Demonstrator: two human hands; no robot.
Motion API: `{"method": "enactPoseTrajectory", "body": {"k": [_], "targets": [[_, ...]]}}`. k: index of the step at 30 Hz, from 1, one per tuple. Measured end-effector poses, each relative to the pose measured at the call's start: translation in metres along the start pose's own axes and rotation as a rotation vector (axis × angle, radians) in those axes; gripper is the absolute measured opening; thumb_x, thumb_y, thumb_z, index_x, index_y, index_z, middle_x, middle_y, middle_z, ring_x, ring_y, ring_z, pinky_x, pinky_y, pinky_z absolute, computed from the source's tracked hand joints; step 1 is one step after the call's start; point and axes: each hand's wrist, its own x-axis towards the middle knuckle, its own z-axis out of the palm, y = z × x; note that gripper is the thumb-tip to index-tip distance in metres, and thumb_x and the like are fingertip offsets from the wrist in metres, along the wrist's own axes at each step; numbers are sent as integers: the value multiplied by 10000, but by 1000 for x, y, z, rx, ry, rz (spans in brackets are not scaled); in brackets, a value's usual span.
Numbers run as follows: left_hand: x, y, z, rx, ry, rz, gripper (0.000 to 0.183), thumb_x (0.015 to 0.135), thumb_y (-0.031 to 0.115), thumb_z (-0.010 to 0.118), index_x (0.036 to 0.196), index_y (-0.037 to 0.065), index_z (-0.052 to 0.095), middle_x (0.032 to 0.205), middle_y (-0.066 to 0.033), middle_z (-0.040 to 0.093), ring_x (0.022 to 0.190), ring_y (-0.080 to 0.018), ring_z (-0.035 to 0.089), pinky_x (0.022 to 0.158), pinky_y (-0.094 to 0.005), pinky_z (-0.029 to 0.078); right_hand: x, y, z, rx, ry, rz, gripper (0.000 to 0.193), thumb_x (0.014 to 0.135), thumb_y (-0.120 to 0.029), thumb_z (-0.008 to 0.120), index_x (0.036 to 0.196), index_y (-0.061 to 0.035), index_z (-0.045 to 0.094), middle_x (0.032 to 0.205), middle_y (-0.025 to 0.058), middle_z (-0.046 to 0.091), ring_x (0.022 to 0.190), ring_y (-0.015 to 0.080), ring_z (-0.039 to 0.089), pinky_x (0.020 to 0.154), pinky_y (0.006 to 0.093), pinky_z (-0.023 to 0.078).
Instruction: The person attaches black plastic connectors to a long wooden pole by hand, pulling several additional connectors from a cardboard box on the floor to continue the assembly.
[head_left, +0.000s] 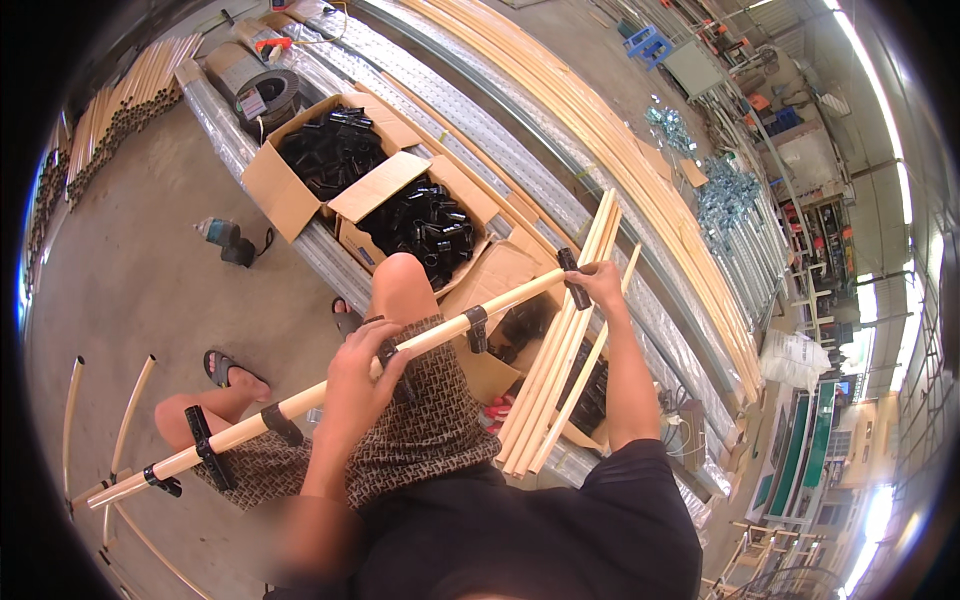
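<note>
Across my lap lies a long beige pipe [524, 292], tilted up toward the right, with several black pipe joints fitted along it. My left hand [355, 385] is closed around the pipe near its middle, beside a black joint partly hidden by the fingers. At the pipe's upper right end, my right hand [602, 284] grips a black pipe joint [573, 278] set crosswise to the pipe. Another joint [476, 329] sits between my hands. Toward the lower left end are a band-like joint [281, 425], a longer crosswise joint [205, 447] and a small one [163, 481].
Open cardboard boxes [285, 190] full of black joints stand ahead on wrapped metal profiles [335, 260]. Loose beige pipes [545, 405] lie beside my right arm. A cordless tool [232, 240] rests on the floor at left. Pipe frames [124, 430] stand at lower left.
</note>
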Motion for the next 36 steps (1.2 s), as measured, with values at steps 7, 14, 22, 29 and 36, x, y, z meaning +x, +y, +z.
{"method": "enactPoseTrajectory", "body": {"k": [7, 14, 22, 29, 36], "targets": [[-15, -31, -7, 60, 45, -71, 276, 940, 155, 711, 1149, -17, 657, 1228, -180, 659, 1084, -403, 657, 938, -444, 514, 9, 32, 26, 523, -84, 122, 330, 901, -211, 804, 1063, 73, 759, 879, 92, 762, 735, 141, 701, 674, 300, 543], [-21, -48, 9, 84, 79, -96, 263, 928, 125, 722, 1140, -15, 650, 1217, -167, 627, 1005, -353, 681, 877, -429, 534, 13, 38, 32, 764, -80, 195, 307, 948, -245, 775, 1083, 29, 741, 852, 26, 736, 677, 102, 645, 619, 281, 506], [-18, -52, 7, 23, 32, -145, 256, 905, 79, 743, 1121, -11, 638, 1124, -163, 620, 849, -282, 718, 788, -391, 548, 5, 21, 35, 904, -112, 184, 277, 958, -251, 764, 1102, -16, 733, 897, 0, 722, 753, 89, 637, 670, 264, 496], [-17, -53, 5, 6, 0, -167, 267, 907, 86, 748, 1129, -15, 640, 1101, -168, 632, 842, -276, 724, 772, -381, 546, 17, 50, 48, 938, -232, 172, 281, 990, -247, 719, 1135, -6, 719, 950, 27, 730, 782, 119, 659, 696, 292, 538], [-20, -52, 4, 7, 2, -163, 276, 906, 92, 751, 1130, -22, 637, 1066, -173, 640, 841, -277, 726, 767, -381, 549, -12, 42, 51, 1053, -180, 173, 325, 987, -215, 719, 1195, 32, 689, 960, 40, 728, 850, 146, 694, 760, 299, 562]]}}
